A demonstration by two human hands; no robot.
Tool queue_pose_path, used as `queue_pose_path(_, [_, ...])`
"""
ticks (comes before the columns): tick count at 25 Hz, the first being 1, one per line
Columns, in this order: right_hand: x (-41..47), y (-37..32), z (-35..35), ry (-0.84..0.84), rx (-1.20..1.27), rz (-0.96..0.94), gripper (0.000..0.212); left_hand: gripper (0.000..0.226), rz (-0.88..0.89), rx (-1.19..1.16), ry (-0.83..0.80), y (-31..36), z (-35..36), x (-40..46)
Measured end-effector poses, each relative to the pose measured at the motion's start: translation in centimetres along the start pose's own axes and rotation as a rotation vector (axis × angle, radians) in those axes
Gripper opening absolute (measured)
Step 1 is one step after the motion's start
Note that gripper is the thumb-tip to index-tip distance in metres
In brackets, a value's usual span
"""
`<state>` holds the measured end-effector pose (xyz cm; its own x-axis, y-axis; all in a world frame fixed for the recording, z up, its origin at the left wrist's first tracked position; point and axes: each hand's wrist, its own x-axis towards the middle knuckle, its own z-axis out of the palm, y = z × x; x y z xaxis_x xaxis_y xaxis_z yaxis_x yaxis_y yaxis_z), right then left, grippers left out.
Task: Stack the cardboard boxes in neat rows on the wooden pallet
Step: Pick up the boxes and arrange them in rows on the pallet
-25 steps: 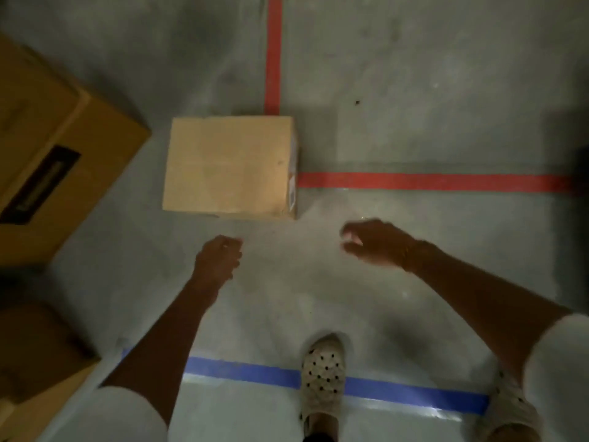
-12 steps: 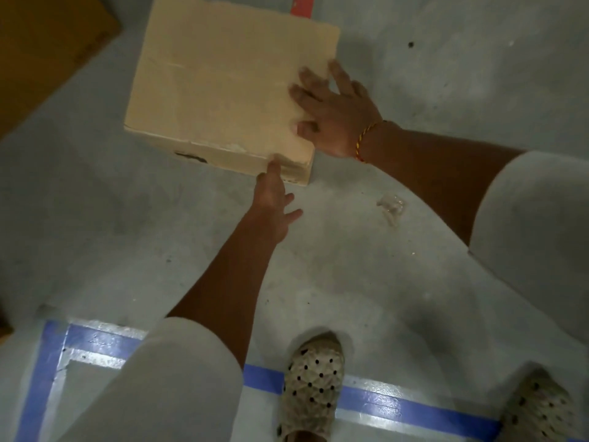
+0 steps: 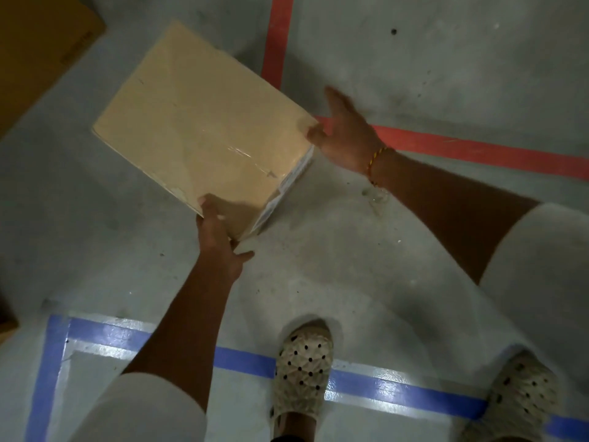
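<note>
A pale cardboard box with clear tape on top and a white label on its right side is tilted above the grey floor. My left hand grips its near corner from below, thumb on the top face. My right hand, with a thread bracelet at the wrist, presses against the box's right corner, fingers stretched out behind it. The wooden pallet is out of view.
A larger brown carton lies at the top left, and another brown edge shows at the left border. Red tape lines and blue tape lines mark the floor. My two feet in perforated clogs stand on the blue line.
My hands reached the box on the floor and took hold of it. It has since risen, turned and tilted, with my right hand shifting from its top face to the right corner.
</note>
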<state>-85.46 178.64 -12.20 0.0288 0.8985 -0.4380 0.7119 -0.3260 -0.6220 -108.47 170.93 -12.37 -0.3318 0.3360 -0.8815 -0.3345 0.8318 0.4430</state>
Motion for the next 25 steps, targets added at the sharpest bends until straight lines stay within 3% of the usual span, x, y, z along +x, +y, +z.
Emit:
queue_pose_path(2, [0.1,0.3,0.1,-0.17,0.193,0.063,0.042,0.071,0.007,0.004,-0.012,0.1,0.2,-0.3])
queue_pose_path(6, [-3.2,-1.0,-1.9,0.027,0.322,-0.017,0.016,0.065,0.099,0.2,0.037,2.3,-1.0,-3.9])
queue_pose_path(10, [-10.4,-1.7,-6.9,0.099,0.49,0.1,0.014,0.069,0.187,0.5,0.067,4.7,-1.6,-10.0])
queue_pose_path(14, [-17.1,-0.1,-12.0,0.195,0.437,0.254,0.034,0.073,0.208,0.724,-0.011,3.0,0.8,-16.0])
queue_pose_path(18, [-21.8,2.4,-16.8,0.234,0.249,0.286,0.031,0.078,0.117,0.762,-0.057,-0.2,2.9,-20.8])
queue_pose_path(25, [-27.8,10.0,-20.1,0.257,0.016,0.445,0.043,0.119,0.074,1.049,-0.196,-3.0,9.3,-22.0])
